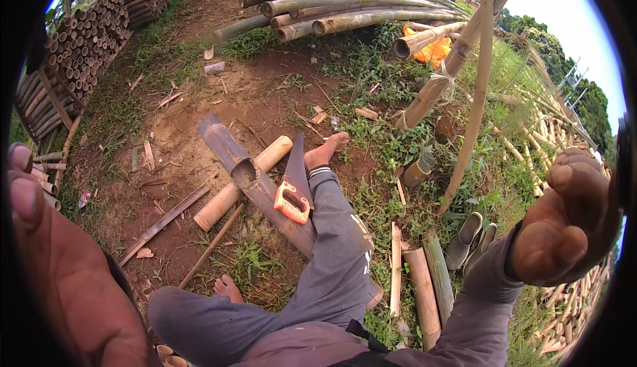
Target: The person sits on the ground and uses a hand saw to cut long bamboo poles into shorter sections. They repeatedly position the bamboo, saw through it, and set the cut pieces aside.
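Note:
Both my hands are raised close to the camera, at either side. My left hand [73,281] fills the left edge, palm showing, its fingers apart and partly cut off, with nothing seen in it. On the right, my right hand [564,224] has loosely bent fingers beside the dark picture edge and holds nothing visible. Between my legs lies a dark bamboo trough [222,143] with a notch. A pale bamboo length [222,204] crosses it. Against my outstretched leg rests a handsaw [295,176] with an orange handle, lying on the trough and touched by neither hand.
Long bamboo poles [358,2] are stacked ahead; cut bamboo [89,45] is piled at left. Upright poles [474,88] stand at right, near a pair of shoes [462,241]. Cut bamboo pieces [421,287] lie beside my leg. A thin strip [162,224] lies on the soil.

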`<state>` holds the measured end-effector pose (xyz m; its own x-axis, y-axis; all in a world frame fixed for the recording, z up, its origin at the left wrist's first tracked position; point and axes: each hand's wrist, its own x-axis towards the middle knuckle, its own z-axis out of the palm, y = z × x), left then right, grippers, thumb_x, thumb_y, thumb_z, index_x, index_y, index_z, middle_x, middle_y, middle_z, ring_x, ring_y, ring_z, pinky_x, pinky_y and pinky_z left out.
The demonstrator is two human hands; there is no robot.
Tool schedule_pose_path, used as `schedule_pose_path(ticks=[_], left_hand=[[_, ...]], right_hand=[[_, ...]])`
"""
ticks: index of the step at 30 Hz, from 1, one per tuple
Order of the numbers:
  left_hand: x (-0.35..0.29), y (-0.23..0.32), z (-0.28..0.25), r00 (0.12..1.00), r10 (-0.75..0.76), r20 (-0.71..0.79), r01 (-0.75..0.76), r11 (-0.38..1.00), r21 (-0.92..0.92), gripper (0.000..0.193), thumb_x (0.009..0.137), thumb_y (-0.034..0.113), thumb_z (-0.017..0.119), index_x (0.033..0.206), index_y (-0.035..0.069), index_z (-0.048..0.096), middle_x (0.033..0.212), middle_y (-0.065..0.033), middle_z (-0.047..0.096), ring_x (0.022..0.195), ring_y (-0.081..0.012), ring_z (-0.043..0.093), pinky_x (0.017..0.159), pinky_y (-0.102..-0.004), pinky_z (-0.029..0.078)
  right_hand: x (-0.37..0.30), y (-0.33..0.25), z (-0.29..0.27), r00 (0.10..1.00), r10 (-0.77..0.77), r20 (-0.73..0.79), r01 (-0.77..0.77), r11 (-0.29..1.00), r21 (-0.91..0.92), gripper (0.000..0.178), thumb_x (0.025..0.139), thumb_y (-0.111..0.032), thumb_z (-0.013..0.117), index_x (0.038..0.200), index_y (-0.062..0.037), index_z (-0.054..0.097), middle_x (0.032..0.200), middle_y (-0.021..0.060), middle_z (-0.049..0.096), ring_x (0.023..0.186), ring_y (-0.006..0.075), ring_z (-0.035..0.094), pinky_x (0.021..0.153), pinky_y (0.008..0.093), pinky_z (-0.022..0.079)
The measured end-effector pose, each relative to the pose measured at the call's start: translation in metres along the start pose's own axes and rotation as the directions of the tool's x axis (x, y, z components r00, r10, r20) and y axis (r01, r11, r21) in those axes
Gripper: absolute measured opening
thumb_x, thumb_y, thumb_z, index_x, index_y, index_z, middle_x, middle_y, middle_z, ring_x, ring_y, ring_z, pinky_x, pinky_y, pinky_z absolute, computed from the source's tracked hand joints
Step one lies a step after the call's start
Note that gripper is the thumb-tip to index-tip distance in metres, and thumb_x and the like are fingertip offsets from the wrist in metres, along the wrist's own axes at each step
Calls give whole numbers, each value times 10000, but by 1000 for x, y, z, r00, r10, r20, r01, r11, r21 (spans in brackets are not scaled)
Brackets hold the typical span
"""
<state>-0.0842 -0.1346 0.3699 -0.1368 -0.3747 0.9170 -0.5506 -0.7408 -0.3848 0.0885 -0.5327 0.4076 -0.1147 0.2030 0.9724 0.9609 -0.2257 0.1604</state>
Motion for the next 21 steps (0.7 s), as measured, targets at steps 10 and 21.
schedule_pose_path(ticks=[10, 21], left_hand=[[-313, -87, 85, -116, -726, 677, 641, 466, 610, 840, 795, 227, 854, 1514, 36, 463, 1281, -189, 632, 1146, -395, 628, 1022, -489, 492], [-499, -66, 126, -170, -747, 642, 740, 334, 584, 1184, 875, 436, 779, 1672, 5, 18, 1667, -379, 105, 1551, -543, 180, 1268, -563, 205]], right_hand=[[-226, 275, 155, 453, 843, 292, -607, 531, -592, 497, 929, -271, 778, 1318, -4, 622, 1000, 170, 737, 908, 322, 728, 824, 417, 579], [-269, 528, 247, 281, 959, -23, -468, 117, -876, 994, 827, -661, 772, 1408, 107, 524, 1313, 354, 656, 1241, 450, 657, 1070, 462, 507]])
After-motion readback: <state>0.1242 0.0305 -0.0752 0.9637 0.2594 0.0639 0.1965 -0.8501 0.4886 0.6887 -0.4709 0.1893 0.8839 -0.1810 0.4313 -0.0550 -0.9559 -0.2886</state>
